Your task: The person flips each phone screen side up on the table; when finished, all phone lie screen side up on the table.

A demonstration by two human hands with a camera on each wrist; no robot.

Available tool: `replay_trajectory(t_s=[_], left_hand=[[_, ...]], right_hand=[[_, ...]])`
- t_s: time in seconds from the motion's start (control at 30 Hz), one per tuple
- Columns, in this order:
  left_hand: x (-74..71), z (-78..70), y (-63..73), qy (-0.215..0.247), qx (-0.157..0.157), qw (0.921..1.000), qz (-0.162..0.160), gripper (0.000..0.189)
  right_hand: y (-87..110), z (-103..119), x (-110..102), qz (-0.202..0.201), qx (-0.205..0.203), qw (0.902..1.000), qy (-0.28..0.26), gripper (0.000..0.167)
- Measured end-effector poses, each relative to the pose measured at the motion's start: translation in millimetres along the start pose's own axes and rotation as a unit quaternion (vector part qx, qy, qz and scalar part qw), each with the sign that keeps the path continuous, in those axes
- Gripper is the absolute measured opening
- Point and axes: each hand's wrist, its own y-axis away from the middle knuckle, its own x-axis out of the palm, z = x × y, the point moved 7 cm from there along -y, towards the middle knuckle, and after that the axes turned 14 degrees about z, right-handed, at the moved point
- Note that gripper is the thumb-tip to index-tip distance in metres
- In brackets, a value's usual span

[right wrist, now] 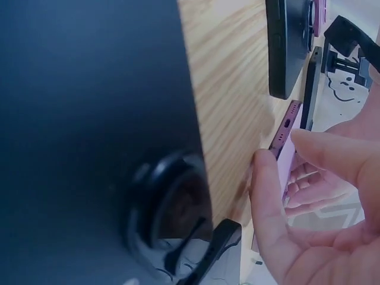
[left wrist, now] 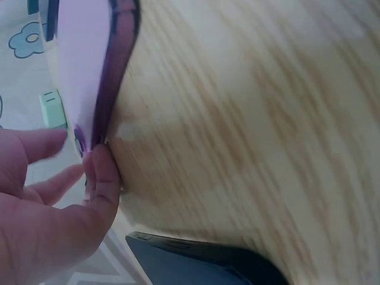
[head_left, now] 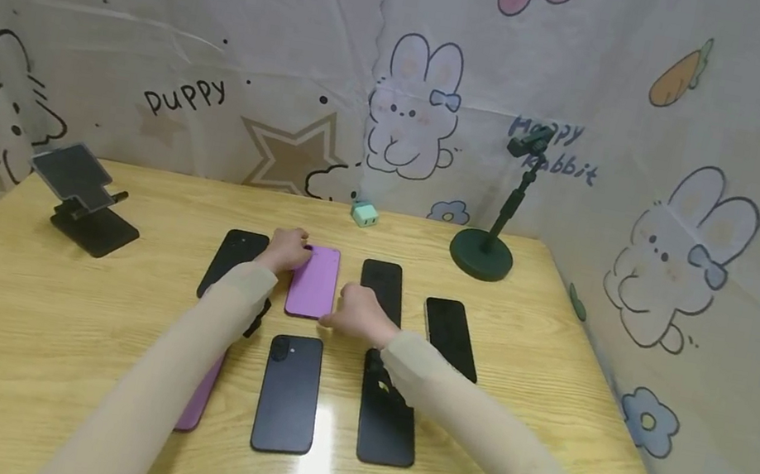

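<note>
A purple phone (head_left: pixel 312 293) lies on the wooden table among several dark phones. At its far left corner, my left hand (head_left: pixel 285 250) pinches the edge between thumb and fingertip; the left wrist view shows this hand (left wrist: pixel 53 214) at the phone's end. My right hand (head_left: pixel 363 315) is at the near right corner. In the right wrist view, the thumb and a finger of this hand (right wrist: pixel 320 243) are on either side of the end with the charging port. A black phone (head_left: pixel 233 259) is just left of my left hand, and another (head_left: pixel 383 281) is partly behind my right hand.
Nearer me lie a dark blue phone (head_left: pixel 288 398), a black phone (head_left: pixel 388 423) and a second purple phone (head_left: pixel 199 400), partly under my left forearm. One more black phone (head_left: pixel 452 335) lies right. Behind stand a phone holder (head_left: pixel 95 227), a mint charger (head_left: pixel 364 214) and a green stand (head_left: pixel 481 254).
</note>
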Motion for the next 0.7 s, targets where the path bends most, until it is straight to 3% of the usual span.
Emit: replay_trajectory(t_s=[0.1,0.13,0.3,0.7], left_hand=[[0.4,-4.0,9.9,0.001,-0.017,0.9998,0.013,0.046],[-0.7,-10.9,20.8,0.01,-0.034,0.9989,0.031,0.047],[-2.9,-22.3,41.0,-0.008,-0.026,0.9993,0.026,0.044],[-2.1,-22.1,44.9,-0.009,-0.016,0.9998,0.008,0.042]], right_hand=[[-1.3,-1,2,0.006,-0.001,1.0,0.001,0.024],[-1.0,0,3,0.007,-0.003,1.0,-0.001,0.024],[-1.1,4,4,0.011,-0.016,0.9997,-0.017,0.02],[-1.1,12,6,0.014,-0.039,0.9964,-0.074,0.017]])
